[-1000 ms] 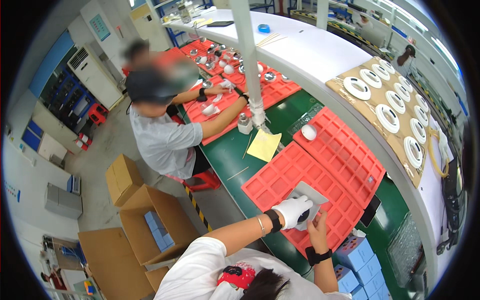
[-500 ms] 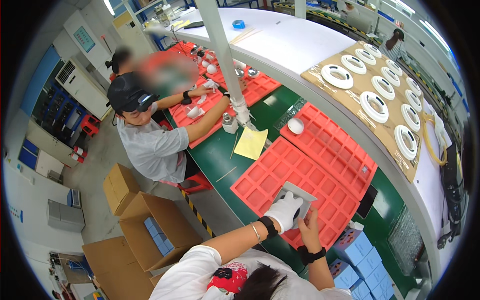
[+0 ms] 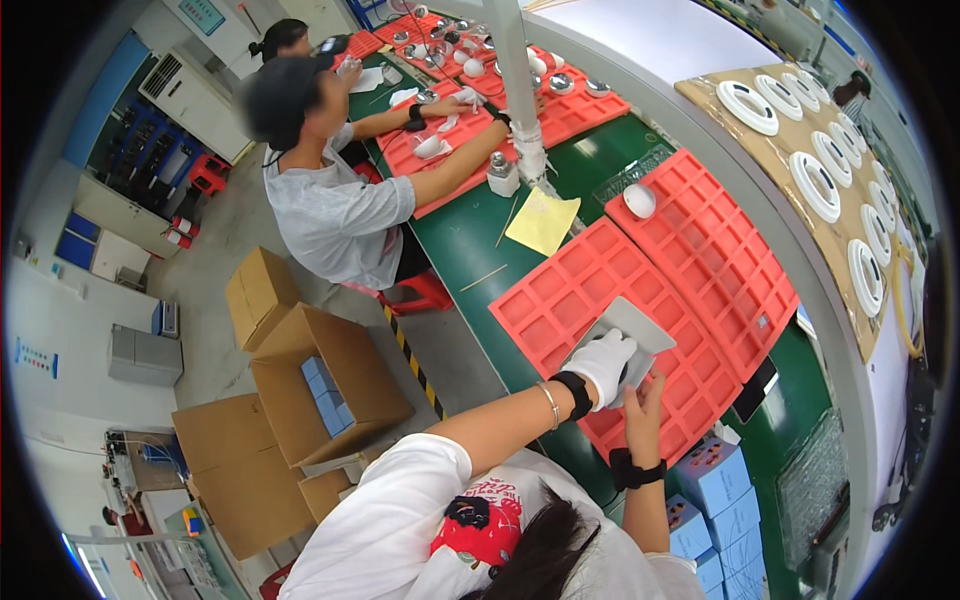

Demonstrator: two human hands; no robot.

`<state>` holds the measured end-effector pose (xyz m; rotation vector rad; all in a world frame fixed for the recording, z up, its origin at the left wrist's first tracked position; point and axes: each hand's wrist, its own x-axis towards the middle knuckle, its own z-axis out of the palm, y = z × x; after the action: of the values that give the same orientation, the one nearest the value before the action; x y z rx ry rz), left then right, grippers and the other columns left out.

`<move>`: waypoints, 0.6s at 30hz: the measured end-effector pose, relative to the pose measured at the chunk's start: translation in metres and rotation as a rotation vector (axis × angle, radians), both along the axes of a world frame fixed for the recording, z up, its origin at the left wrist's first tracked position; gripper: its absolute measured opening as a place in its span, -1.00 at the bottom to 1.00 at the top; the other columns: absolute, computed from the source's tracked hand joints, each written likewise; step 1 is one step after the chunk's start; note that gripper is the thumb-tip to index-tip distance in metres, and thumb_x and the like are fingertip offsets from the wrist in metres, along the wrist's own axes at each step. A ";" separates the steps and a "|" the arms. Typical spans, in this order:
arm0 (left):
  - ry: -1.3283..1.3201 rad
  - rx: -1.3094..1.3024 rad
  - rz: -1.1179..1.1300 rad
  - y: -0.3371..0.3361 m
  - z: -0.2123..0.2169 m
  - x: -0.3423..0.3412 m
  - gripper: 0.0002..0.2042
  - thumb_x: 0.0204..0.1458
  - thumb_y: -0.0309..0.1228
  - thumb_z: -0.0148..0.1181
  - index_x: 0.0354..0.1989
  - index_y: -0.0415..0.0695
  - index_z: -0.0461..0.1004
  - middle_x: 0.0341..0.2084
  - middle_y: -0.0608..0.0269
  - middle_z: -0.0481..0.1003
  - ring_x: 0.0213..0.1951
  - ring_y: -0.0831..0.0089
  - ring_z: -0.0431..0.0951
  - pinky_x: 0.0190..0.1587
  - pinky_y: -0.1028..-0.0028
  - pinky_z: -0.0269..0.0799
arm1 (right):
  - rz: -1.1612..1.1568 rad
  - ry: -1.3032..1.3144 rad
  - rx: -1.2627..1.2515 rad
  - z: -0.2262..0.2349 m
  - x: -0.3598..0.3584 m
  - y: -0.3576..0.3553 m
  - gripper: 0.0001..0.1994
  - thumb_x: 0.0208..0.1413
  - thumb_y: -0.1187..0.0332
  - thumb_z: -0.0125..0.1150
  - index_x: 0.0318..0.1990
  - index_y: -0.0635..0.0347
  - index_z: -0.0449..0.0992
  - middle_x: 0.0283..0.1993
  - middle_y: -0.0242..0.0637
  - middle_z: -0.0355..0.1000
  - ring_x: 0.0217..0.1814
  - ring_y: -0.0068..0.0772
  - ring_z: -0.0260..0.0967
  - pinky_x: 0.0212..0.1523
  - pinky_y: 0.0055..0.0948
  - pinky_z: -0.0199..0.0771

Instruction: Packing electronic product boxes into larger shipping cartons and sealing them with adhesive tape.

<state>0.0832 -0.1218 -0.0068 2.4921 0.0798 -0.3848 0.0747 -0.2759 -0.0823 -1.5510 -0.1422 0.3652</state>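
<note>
My left hand (image 3: 604, 364), in a white glove, grips a flat grey square piece (image 3: 652, 336) over the red compartment tray (image 3: 545, 300). A dark patch shows beside the gloved fingers; what it is I cannot make out. My bare right hand (image 3: 643, 408) holds the piece's near right edge between thumb and fingers. Most of the piece's near side is hidden by the glove. A second red tray (image 3: 715, 235) lies against the first, with a white dome-shaped part (image 3: 640, 201) at its far left corner.
A yellow cloth (image 3: 543, 222) and a small bottle (image 3: 502, 178) lie left of a white post (image 3: 515, 80). Light-blue boxes (image 3: 722, 480) are stacked at right. A co-worker (image 3: 335, 185) handles parts at the left. White rings (image 3: 815, 187) rest on a cardboard-topped shelf. Open cartons (image 3: 330, 385) stand on the floor.
My view has shifted, so the bench appears farther right. Both hands stay on the grey piece above the tray. The co-worker's head has turned toward the parts on the bench.
</note>
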 end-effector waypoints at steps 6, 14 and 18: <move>0.005 0.051 0.044 -0.001 -0.014 0.003 -0.59 -0.14 -0.44 0.28 -0.07 -0.14 0.31 -0.08 -0.09 0.37 -0.06 -0.04 0.49 -0.07 0.12 0.47 | -0.017 0.002 0.030 0.010 -0.001 0.008 -0.49 0.18 0.53 0.06 0.25 0.31 0.06 -0.35 -0.40 0.20 -0.31 -0.59 0.18 -0.30 -0.59 0.26; -0.009 0.072 0.084 -0.014 -0.021 0.005 -0.51 -0.20 -0.44 0.33 -0.05 -0.17 0.28 -0.10 -0.11 0.37 -0.13 -0.06 0.52 -0.12 0.13 0.48 | -0.024 0.003 -0.002 0.004 0.005 0.006 -0.49 0.17 0.53 0.06 0.25 0.30 0.06 -0.37 -0.43 0.16 -0.35 -0.61 0.12 -0.33 -0.59 0.20; -0.030 0.144 0.075 -0.018 -0.020 0.006 -0.54 -0.19 -0.44 0.31 -0.07 -0.17 0.28 -0.13 -0.10 0.36 -0.16 -0.05 0.54 -0.15 0.11 0.49 | -0.048 -0.007 0.009 -0.004 0.004 0.002 -0.50 0.17 0.53 0.06 0.24 0.30 0.08 -0.37 -0.44 0.14 -0.35 -0.61 0.10 -0.33 -0.57 0.20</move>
<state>0.0895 -0.1400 -0.0272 2.6270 0.1949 -0.3205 0.0790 -0.2736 -0.0861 -1.5447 -0.1117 0.3209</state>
